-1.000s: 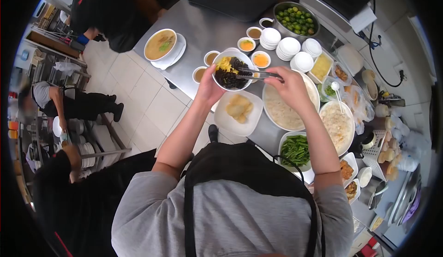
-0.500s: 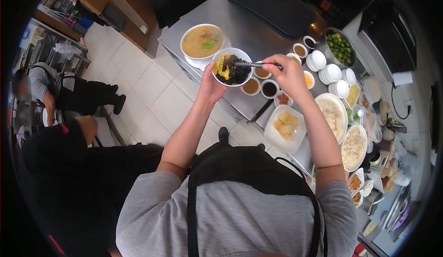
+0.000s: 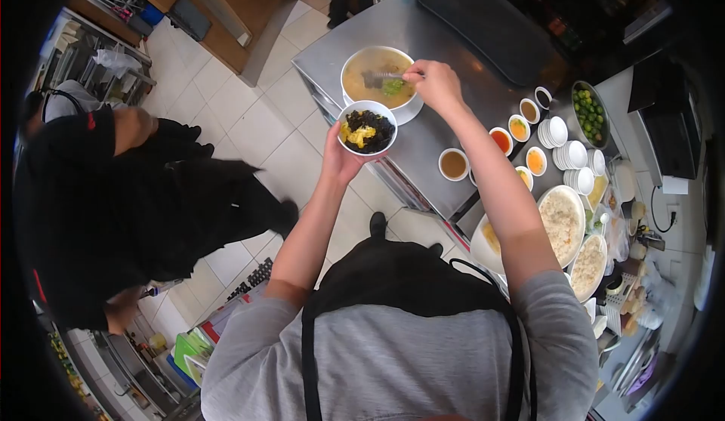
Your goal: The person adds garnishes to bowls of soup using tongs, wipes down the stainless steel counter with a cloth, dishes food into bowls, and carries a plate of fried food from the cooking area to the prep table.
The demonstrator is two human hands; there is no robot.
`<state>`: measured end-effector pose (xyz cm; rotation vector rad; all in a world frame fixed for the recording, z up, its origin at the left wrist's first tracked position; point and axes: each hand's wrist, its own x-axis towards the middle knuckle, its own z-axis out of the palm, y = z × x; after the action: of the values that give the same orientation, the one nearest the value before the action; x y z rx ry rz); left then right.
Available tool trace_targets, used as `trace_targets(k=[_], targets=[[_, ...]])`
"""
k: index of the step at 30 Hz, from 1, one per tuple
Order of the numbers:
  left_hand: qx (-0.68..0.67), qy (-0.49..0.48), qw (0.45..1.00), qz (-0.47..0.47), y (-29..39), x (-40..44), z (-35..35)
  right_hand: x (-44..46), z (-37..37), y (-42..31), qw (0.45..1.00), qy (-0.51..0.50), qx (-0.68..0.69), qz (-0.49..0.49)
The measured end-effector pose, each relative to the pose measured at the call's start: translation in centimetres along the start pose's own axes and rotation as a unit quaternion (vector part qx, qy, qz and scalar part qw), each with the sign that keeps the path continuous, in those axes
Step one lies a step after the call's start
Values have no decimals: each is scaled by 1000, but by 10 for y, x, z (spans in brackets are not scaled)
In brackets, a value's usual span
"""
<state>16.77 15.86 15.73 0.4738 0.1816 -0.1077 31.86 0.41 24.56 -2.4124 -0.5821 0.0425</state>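
Observation:
My left hand [image 3: 343, 157] holds up a small white bowl [image 3: 368, 129] with black shreds and yellow pieces in it, just off the counter's edge. Fingers pinched on metal tongs [image 3: 394, 77], my right hand [image 3: 438, 85] is over a large white bowl of brownish soup [image 3: 355, 66]. Dark shreds sit at the tongs' tips above the soup, beside a green garnish [image 3: 393, 87]. The soup bowl stands on a white plate [image 3: 411, 109], and the small bowl is close in front of it.
Small sauce cups [image 3: 454, 164] and stacked white dishes [image 3: 553, 131] stand on the metal counter [image 3: 325, 57]. Rice bowls [image 3: 560, 225] and a pot of green fruit [image 3: 589, 115] are at right. A co-worker in black [image 3: 151, 187] is close at left.
The tongs in my right hand have gone from the small bowl to over the soup, carrying dark shreds. The view has shifted, and the co-worker in black stands nearer the counter.

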Motion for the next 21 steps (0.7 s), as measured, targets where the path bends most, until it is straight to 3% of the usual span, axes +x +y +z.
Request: trace_targets(k=[3,5,9,11,17,20,21], targets=[[4,-17,1000,-6,6,-2,-12,4,16,6,994,-59,-91,3],[5,-17,1000,-2,10,-2,-14,1,15,7,993,11,-107,-43],[-7,0,1000,23,18,-1,-3,-16,-14,-15,991,56,-96,-73],[-11,-24,999,20,21,2,-7,-30,-28,-26,995,-9,-44,-90],[9,-35,999,22,25,13,-3,-49,-20,-48,982,-42,-82,-165],[7,-61,998,11,26,16,-2,-56,-10,-62,944,-18,-145,-296],[46,-33,998,22,26,15,3,-57,-6,-64,944,-17,-146,-295]])
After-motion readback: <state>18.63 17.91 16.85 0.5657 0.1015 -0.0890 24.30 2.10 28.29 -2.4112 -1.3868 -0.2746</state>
